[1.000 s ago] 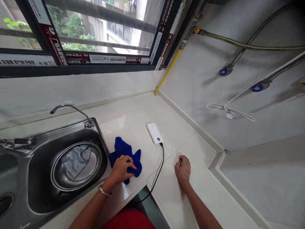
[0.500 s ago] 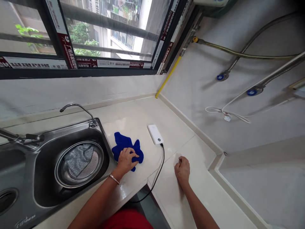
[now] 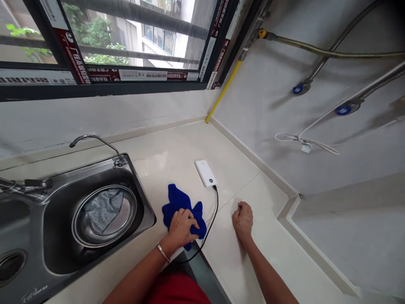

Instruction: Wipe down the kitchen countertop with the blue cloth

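Observation:
A crumpled blue cloth (image 3: 179, 200) lies on the cream countertop (image 3: 158, 169), close to its front edge. My left hand (image 3: 182, 226) presses down on it with bent fingers and grips part of it; the fabric spreads out ahead of the hand and to both sides. My right hand (image 3: 243, 220) rests on the counter to the right, fingers curled into a loose fist with nothing visible in them. Between and beyond the hands lies a white power bank (image 3: 205, 172), with a black cable (image 3: 216, 211) running from it past the cloth and over the counter's edge.
To the left is a steel sink (image 3: 148, 211) holding a perforated metal basin (image 3: 126, 215) with a grey cloth (image 3: 104, 207) in it. A thin curved faucet (image 3: 101, 138) stands behind. A yellow pipe (image 3: 224, 90) meets the counter's back corner; hoses and a bundled white cord (image 3: 299, 138) hang on the right wall.
My left hand has slid the blue cloth to the right and toward me, away from the sink and nearer the cable. My right hand stays in place. The view has shifted slightly.

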A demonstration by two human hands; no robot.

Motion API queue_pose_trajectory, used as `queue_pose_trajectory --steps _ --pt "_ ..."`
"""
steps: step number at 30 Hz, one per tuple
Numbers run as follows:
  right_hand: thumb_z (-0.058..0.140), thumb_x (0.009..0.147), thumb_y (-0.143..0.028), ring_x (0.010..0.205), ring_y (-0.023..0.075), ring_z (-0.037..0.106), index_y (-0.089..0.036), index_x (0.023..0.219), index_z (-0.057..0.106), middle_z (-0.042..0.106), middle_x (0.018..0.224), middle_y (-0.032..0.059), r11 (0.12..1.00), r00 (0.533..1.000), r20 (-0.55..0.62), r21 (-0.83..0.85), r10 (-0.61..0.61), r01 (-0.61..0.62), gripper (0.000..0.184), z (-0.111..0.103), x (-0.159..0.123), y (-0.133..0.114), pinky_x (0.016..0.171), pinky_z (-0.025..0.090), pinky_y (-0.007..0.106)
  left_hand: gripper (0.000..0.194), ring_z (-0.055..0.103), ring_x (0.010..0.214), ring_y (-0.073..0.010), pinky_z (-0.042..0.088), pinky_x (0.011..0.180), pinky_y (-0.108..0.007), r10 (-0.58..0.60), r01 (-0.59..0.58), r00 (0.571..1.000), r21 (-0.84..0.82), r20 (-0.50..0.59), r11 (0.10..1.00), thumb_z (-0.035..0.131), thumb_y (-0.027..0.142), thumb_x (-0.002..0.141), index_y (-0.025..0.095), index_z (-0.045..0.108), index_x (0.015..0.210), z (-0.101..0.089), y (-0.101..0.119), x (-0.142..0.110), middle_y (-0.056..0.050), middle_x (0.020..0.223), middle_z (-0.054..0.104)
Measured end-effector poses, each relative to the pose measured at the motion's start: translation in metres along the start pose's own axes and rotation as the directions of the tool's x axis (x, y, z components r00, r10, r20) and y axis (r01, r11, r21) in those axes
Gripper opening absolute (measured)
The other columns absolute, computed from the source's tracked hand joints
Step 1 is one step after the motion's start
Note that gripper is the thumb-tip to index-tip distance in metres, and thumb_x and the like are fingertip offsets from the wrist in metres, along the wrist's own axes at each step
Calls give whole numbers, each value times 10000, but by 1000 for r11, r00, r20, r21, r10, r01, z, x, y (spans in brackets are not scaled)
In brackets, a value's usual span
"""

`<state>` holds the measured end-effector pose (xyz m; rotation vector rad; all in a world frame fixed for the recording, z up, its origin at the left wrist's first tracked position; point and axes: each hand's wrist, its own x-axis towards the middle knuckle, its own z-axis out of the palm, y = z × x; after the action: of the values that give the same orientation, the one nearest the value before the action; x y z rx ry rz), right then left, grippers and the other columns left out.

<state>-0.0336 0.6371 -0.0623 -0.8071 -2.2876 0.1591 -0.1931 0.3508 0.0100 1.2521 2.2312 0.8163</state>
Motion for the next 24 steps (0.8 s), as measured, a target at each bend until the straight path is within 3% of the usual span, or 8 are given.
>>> queue_pose_trajectory --steps 6,12,18,24 --pt "404 780 -134 1037 275 533 -182 1099 526 579 1082 124 998 998 -7 29 54 -54 345 -2 1 -7 963 453 470 237 446 1112 -245 363 964 -423 17 -14 995 30 -100 999 815 302 767 296 720 984 14 10 29 -40 1139 546" --pt "396 791 -137 1043 260 534 -193 1084 518 576 1083 114 999 999 -16 27 37 -36 323 -4 2 -8 964 461 451 260 443 1114 -243 373 965 -414 31 -28 992 26 -125 999 781 268 801 298 725 1053 7 12 39 -51 1152 538" --pt "397 789 -147 1023 265 533 -188 1099 520 571 1069 114 998 998 -9 29 54 -54 335 -3 1 -7 948 465 463 269 475 1103 -234 374 947 -410 56 -56 998 16 10 998 844 234 730 341 748 958 -12 -3 9 -19 1127 575" --pt "409 772 -138 1070 269 528 -183 1126 522 576 1120 123 997 997 14 18 74 -74 374 -3 0 -5 977 455 466 280 483 1089 -233 361 901 -395 5 -12 991 57 132 998 881 224 686 349 749 899 -29 -17 -27 -9 1126 580"
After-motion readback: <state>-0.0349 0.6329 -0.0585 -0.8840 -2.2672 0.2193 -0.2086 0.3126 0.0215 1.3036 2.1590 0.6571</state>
